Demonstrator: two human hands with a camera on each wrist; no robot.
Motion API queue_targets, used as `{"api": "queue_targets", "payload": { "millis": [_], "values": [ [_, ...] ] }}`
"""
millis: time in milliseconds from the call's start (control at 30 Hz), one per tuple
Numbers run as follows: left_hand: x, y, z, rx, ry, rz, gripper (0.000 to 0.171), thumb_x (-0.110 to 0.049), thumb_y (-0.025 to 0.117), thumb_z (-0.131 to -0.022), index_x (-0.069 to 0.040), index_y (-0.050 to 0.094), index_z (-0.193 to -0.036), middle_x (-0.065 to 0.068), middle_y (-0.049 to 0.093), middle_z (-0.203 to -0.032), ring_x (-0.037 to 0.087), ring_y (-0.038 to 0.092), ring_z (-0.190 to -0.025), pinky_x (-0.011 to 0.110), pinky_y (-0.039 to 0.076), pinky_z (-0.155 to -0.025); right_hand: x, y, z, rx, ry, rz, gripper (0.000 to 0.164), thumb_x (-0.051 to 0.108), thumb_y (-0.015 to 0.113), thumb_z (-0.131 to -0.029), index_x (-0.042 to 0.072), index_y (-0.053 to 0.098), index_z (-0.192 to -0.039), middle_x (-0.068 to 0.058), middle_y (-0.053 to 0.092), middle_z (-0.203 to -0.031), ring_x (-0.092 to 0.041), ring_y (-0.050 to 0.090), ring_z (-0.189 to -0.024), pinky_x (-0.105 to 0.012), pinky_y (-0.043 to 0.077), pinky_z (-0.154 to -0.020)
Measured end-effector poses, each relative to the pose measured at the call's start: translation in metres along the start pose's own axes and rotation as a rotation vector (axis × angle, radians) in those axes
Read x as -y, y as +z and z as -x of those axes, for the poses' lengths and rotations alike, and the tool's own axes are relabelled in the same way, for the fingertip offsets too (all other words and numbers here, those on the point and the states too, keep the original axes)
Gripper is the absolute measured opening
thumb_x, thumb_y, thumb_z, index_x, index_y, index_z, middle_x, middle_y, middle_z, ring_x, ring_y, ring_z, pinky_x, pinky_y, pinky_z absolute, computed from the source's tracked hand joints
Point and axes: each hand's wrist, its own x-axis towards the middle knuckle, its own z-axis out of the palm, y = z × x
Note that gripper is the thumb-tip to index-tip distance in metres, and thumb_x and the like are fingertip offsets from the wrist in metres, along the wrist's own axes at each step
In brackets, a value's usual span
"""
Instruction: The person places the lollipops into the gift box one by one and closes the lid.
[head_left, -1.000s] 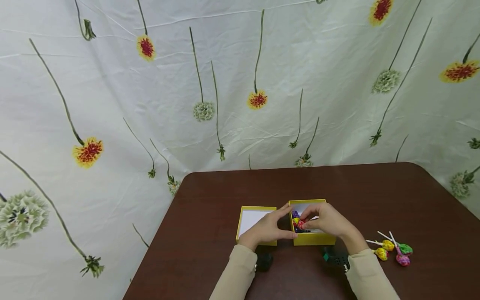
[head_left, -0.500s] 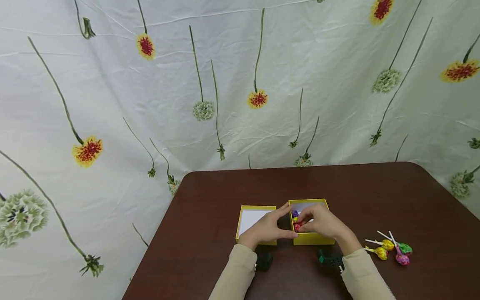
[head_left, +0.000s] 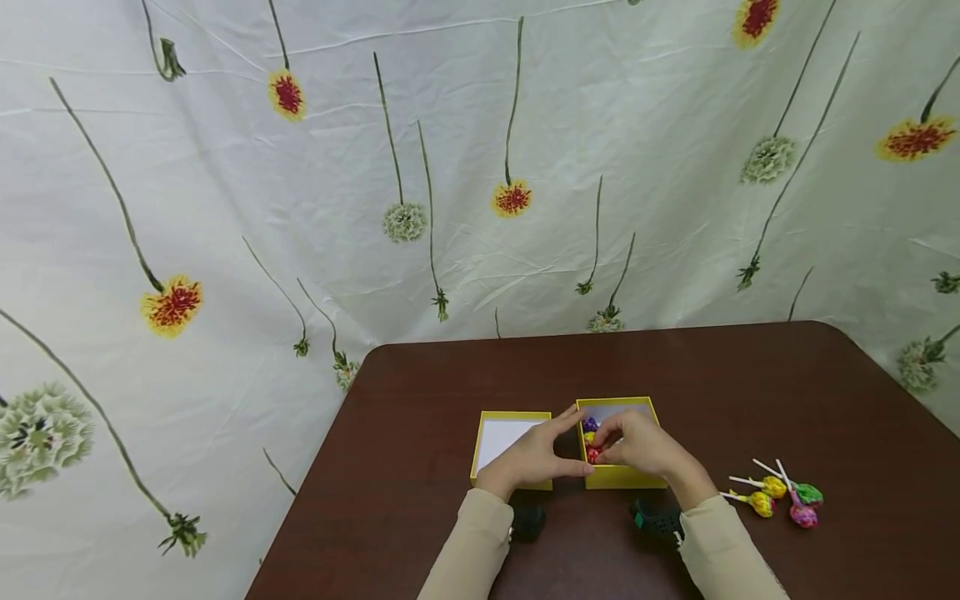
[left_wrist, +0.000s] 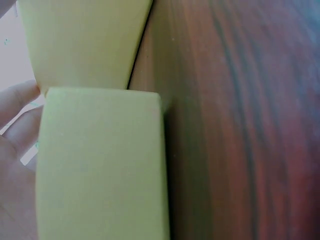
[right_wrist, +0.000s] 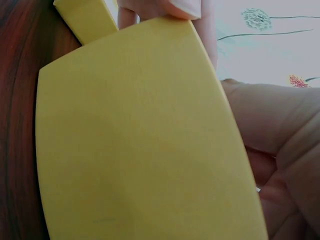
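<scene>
A yellow open box [head_left: 626, 477] with a white inside stands on the table. My left hand [head_left: 528, 458] holds its left side, thumb at the front corner and fingers toward the back corner. My right hand [head_left: 643, 450] reaches into the box, fingers and thumb pinching by a red lollipop [head_left: 594, 455]; the stick is hidden. Behind it in a row along the left wall lie a yellow lollipop [head_left: 589, 437] and a purple lollipop [head_left: 590, 424]. In the right wrist view the front wall [right_wrist: 145, 130] of the box covers the fingertips, and the left thumb [right_wrist: 185, 6] overlaps its rim.
Under my left forearm side sits a matching yellow lid [head_left: 498, 437], white inside up, just left of the box. Several wrapped lollipops, among them a green lollipop [head_left: 808, 494] and a yellow lollipop [head_left: 761, 503], lie on the dark table [head_left: 420, 517] at right.
My right hand has shifted slightly left inside the box, bringing the red lollipop closer to the left wall. My left hand keeps its place on the box.
</scene>
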Motion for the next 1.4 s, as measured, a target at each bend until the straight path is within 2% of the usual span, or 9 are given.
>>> {"api": "queue_targets", "payload": {
  "millis": [367,667,867,1133,1400],
  "values": [
    [0.001,0.002,0.001,-0.001,-0.006,0.014,0.087,-0.045,0.075,-0.087,-0.028,0.029,-0.159,-0.009,0.017,-0.168,0.027,0.028,-0.152,0.054,0.033,-0.118,-0.004,0.002,0.001,-0.024,-0.014,-0.002,0.005,-0.006,0.075,-0.082,-0.002,0.073,-0.085,-0.007,0.070,-0.080,-0.014,0.059,-0.070,-0.022,0.053,-0.060],
    [0.002,0.004,0.000,0.001,-0.002,0.016,0.087,-0.047,0.074,-0.088,-0.029,0.029,-0.159,-0.009,0.016,-0.168,0.027,0.026,-0.153,0.054,0.032,-0.119,-0.001,-0.001,0.003,-0.012,0.015,0.003,0.004,0.000,0.077,-0.084,-0.001,0.074,-0.086,-0.005,0.070,-0.081,-0.013,0.057,-0.069,-0.022,0.052,-0.060],
    [0.001,0.003,-0.001,-0.003,-0.005,0.008,0.087,-0.048,0.074,-0.087,-0.029,0.029,-0.159,-0.009,0.017,-0.168,0.027,0.027,-0.152,0.054,0.032,-0.119,0.007,-0.008,0.006,-0.051,0.040,0.048,0.004,0.003,0.076,-0.086,0.000,0.074,-0.088,-0.003,0.070,-0.081,-0.014,0.058,-0.071,-0.024,0.052,-0.061],
    [0.001,0.003,-0.002,-0.008,-0.038,-0.008,0.089,-0.050,0.074,-0.085,-0.031,0.030,-0.159,-0.011,0.018,-0.167,0.025,0.027,-0.153,0.054,0.030,-0.120,0.016,-0.037,0.024,-0.185,0.070,0.153,0.010,0.006,0.073,-0.090,0.001,0.075,-0.098,-0.006,0.071,-0.091,-0.017,0.060,-0.082,-0.025,0.054,-0.069],
    [0.000,0.001,-0.001,-0.011,-0.023,0.003,0.089,-0.046,0.076,-0.085,-0.030,0.029,-0.159,-0.011,0.018,-0.167,0.024,0.025,-0.154,0.054,0.030,-0.120,0.002,-0.079,0.059,-0.281,0.179,0.171,0.017,0.012,0.071,-0.093,0.001,0.073,-0.106,-0.015,0.070,-0.107,-0.023,0.064,-0.089,-0.033,0.057,-0.074]
  ]
}}
